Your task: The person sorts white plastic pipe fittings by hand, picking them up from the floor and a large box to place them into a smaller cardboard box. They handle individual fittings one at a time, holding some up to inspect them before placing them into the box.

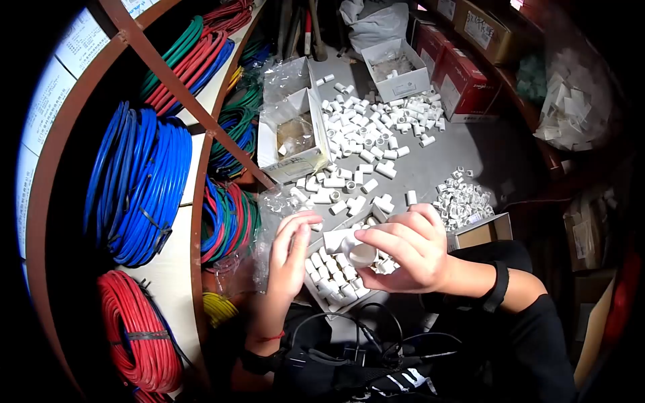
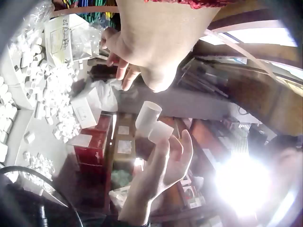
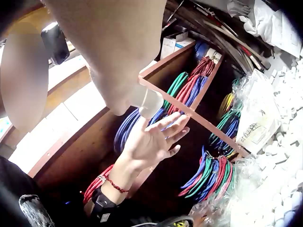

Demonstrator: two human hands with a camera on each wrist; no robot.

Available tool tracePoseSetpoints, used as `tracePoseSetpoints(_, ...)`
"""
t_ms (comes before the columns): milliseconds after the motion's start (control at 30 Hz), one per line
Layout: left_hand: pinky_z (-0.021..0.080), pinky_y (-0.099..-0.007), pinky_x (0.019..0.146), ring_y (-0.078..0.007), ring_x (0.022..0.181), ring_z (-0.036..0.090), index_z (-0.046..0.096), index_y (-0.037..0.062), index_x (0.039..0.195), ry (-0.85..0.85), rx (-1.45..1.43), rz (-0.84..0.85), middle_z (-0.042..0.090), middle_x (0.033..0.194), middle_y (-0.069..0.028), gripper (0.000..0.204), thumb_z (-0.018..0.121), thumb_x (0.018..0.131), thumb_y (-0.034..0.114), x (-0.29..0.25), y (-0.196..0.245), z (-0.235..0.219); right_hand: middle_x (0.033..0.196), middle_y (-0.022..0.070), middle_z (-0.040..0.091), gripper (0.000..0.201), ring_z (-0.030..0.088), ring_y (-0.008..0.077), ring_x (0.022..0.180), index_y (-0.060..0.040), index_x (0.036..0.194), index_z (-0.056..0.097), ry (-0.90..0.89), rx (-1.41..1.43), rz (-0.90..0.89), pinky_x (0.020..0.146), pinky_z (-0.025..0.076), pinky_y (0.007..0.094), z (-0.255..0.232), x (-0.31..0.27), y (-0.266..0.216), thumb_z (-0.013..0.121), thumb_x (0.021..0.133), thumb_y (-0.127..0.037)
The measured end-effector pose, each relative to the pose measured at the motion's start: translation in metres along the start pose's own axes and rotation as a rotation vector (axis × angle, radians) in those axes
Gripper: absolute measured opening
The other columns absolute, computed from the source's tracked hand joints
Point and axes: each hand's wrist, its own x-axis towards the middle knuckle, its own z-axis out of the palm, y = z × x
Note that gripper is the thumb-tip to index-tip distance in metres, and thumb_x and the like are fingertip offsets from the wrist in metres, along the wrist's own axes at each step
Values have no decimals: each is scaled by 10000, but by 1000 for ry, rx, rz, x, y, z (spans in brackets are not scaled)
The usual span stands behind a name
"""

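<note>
My right hand (image 1: 416, 252) pinches a white pipe fitting (image 1: 361, 252) between thumb and fingers, above a box of white fittings (image 1: 336, 277). The left wrist view shows this fitting (image 2: 160, 131) as a tee shape at the fingertips of the right hand (image 2: 163, 165). Beside it, my left hand (image 1: 289, 258) is raised with its fingers extended, holding nothing. In the right wrist view the left palm (image 3: 149, 146) faces up just below the fitting (image 3: 150, 103); whether they touch cannot be told. The right fingers are mostly hidden there.
White fittings (image 1: 366, 127) lie in a large pile on the grey floor, with small white clips (image 1: 463, 201) to the right. Open white boxes (image 1: 295, 161) and a red box (image 1: 463, 87) stand around them. Coiled cables (image 1: 138, 181) fill the left shelf; a bag of white parts (image 1: 574, 104) is at right.
</note>
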Motion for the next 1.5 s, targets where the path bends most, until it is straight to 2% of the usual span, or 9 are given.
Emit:
tracePoseSetpoints(200,315,-285,845,-196,957,451,516,0,710,8,104,22,494,973,-127,129,450,789,77,0,-8,-3,682,2,517,387,471,146,613,-67,894,552,-169,101,130,569,322,263,-6,0,9,630,543,-210)
tracePoseSetpoints(333,318,-284,850,-216,944,474,530,19,825,82,135,87,520,938,-116,125,499,703,13,4,-18,-7,709,28,542,381,481,182,629,-56,867,539,-176,171,213,565,349,284,16,-9,27,621,527,-207)
tracePoseSetpoints(467,340,-279,817,-218,921,482,556,11,738,87,127,93,530,915,-104,76,505,742,67,7,-20,-13,682,66,564,314,505,221,642,-43,802,559,-441,247,346,606,415,307,31,-21,33,613,533,-196)
tracePoseSetpoints(667,372,-280,779,-207,857,511,572,23,710,196,80,141,539,870,-91,107,515,746,106,7,-10,-20,645,50,581,278,518,115,567,-5,734,606,-835,478,900,563,431,239,72,-53,45,637,554,-214)
tracePoseSetpoints(700,388,-280,757,-208,840,520,577,30,716,180,90,201,542,860,-89,99,523,739,110,8,-13,-24,645,58,585,283,523,108,569,3,752,611,-812,405,697,569,433,234,82,-61,48,649,570,-211)
tracePoseSetpoints(800,346,-278,825,-178,926,486,587,15,752,119,128,185,541,942,-97,114,508,754,97,6,-12,-32,681,77,600,310,537,125,580,3,782,612,-1105,799,979,573,443,248,123,-95,58,657,589,-236)
tracePoseSetpoints(933,349,-283,828,-180,913,502,587,13,769,146,153,175,563,886,-97,109,537,727,99,7,-13,-33,702,87,618,308,589,171,665,-14,755,626,-1281,636,606,631,460,268,178,-138,49,665,585,-269)
tracePoseSetpoints(1167,337,-282,837,-169,920,500,579,13,800,141,137,77,564,886,-97,141,522,747,131,3,-10,-40,734,106,612,245,587,200,675,-37,795,624,-1275,664,666,635,452,278,244,-212,40,625,636,-224)
tracePoseSetpoints(1500,352,-246,812,-130,872,504,549,-7,872,53,96,20,562,885,-74,165,521,747,97,9,-18,-36,695,117,599,207,578,231,646,-73,752,631,-1285,611,686,608,448,301,258,-242,39,612,609,-222)
